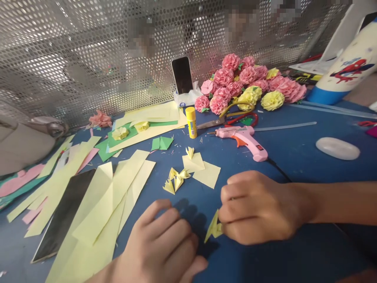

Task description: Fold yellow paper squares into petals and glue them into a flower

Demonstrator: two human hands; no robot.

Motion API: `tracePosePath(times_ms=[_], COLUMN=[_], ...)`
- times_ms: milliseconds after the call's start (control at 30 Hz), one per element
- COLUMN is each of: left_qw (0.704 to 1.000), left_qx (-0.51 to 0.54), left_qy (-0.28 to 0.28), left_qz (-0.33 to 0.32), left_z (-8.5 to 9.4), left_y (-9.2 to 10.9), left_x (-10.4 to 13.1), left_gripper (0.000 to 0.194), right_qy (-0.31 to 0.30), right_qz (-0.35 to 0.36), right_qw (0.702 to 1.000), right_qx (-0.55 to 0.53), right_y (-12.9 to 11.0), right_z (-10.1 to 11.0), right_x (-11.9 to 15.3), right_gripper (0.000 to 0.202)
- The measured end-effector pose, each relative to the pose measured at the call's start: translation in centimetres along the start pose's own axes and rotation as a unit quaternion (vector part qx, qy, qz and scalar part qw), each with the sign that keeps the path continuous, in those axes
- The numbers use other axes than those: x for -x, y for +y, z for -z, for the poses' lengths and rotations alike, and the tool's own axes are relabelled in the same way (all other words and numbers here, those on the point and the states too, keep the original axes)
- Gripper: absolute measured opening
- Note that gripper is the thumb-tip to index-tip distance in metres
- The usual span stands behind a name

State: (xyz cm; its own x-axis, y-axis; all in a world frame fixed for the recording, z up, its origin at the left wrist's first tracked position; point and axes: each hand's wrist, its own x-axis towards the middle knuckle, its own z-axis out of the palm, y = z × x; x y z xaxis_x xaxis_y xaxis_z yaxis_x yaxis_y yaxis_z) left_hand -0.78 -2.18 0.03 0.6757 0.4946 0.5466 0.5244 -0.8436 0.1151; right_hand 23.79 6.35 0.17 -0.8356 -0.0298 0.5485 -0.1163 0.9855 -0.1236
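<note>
Head view: the right hand (256,208) pinches folded yellow paper (211,228); at its eight o'clock, the left hand (165,239) curls, grip unclear.

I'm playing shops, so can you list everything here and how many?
Folded piece: one, yellow, front centre
Small folded pieces: several, yellow, middle
Paper squares: two, pale yellow, middle
Paper strips: many, pale yellow, left
Paper scraps: several, green, centre left
Pink paper: several, pink, far left
Slab: one, black, under strips
Glue stick: one, yellow, centre
Glue gun: one, pink, centre right
Scissors: one pair, yellow and red, behind glue gun
Clear rods: several, clear, right
Oval thing: one, white, right
Bottle: one, white and blue, back right
Phone: one, black screen, back
Paper flowers: many, pink and yellow, mostly back right
Mesh panel: one, silver, back
Table: one, blue, underneath
Left hand: one, bare, front
Right hand: one, bare, pinching folded piece
</note>
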Motion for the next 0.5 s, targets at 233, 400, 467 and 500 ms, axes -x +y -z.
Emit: tracePosePath(times_ms=[233, 400, 467, 500], left_qw=[0.997, 0.993, 0.993, 0.993], left_qx=[-0.015, -0.024, -0.025, -0.025], left_qy=[-0.061, -0.102, -0.104, -0.105], left_qz=[-0.053, -0.057, -0.058, -0.055], left_z=[-0.2, -0.1, -0.2, -0.3], left_y=[-0.5, -0.4, -0.4, -0.4], left_x=[0.0, 0.2, 0.3, 0.3], left_gripper=[0.040, 0.039, 0.040, 0.040], right_qy=[-0.041, -0.054, -0.045, -0.043], right_qz=[0.077, 0.048, 0.018, -0.001], right_qw=[0.995, 0.997, 0.999, 0.999], right_qx=[0.053, 0.022, 0.021, 0.023], right_y=[1.5, 2.2, 2.2, 2.1], right_z=[0.6, 0.8, 0.7, 0.6], right_x=[0.7, 1.0, 1.0, 0.9], right_gripper=[0.025, 0.025, 0.033, 0.036])
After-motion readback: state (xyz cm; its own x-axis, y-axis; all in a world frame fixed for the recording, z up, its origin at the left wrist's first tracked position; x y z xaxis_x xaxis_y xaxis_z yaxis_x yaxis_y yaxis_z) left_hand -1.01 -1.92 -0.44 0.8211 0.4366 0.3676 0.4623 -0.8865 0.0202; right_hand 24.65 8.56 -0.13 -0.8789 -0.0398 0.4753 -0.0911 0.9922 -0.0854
